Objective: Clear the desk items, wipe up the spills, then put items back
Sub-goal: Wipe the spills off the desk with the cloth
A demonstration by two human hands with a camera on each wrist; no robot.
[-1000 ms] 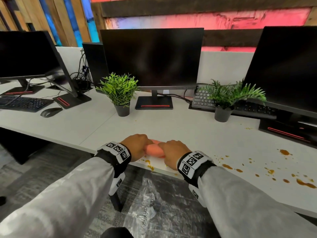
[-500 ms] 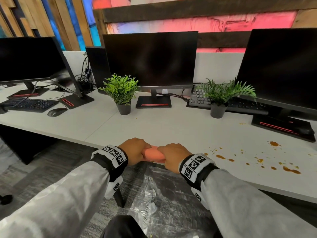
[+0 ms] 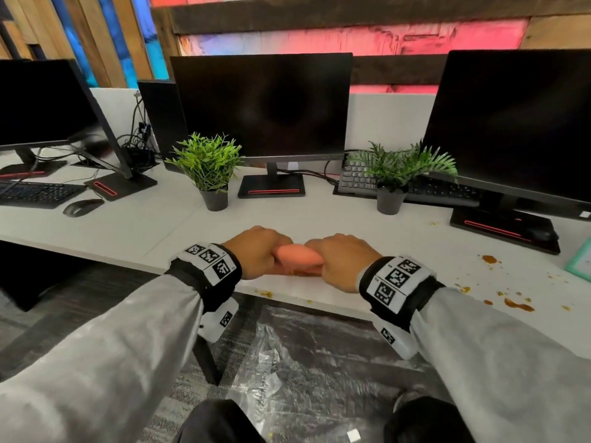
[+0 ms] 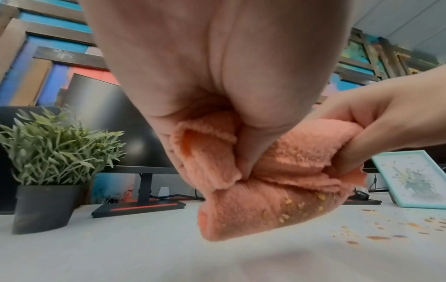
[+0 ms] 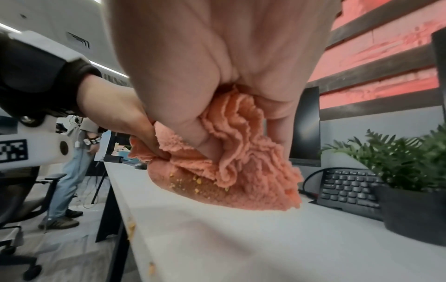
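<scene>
Head view shows both hands bunched around a salmon-pink microfiber cloth (image 3: 295,257) just above the near edge of the tabletop (image 3: 319,219). The left hand (image 3: 256,252) has its grip wrapped round one end of the cloth and the right hand (image 3: 342,262) has its grip wrapped round the other, so it looks like a fold or a wring between passes, though that's my guess. From the wrist views the cloth hangs a bit off the surface, not pressed down, and its underside is already loaded with yellowish crumbs and a brownish smear.

Progress-wise, I'd call it partway through the wiping. The patch right in front of the hands looks mostly clean, but there's a small bit of gunk (image 3: 267,293) on the near edge just left of centre. The bigger mess is the brown spill drops (image 3: 518,305) scattered over the near-right part of the tabletop, well apart from the cloth, and those look untouched.

Clearing looks only half done, if that: two potted plants, the bright green one (image 3: 208,167) far left of the hands and the darker one (image 3: 396,174) far right, both sit by the monitors, a keyboard (image 3: 355,180) is tucked behind the right plant, and a teal picture frame (image 3: 580,260) lies at the right edge near the spill. So what's left is the right-side spill, that edge blob, then putting things back.
</scene>
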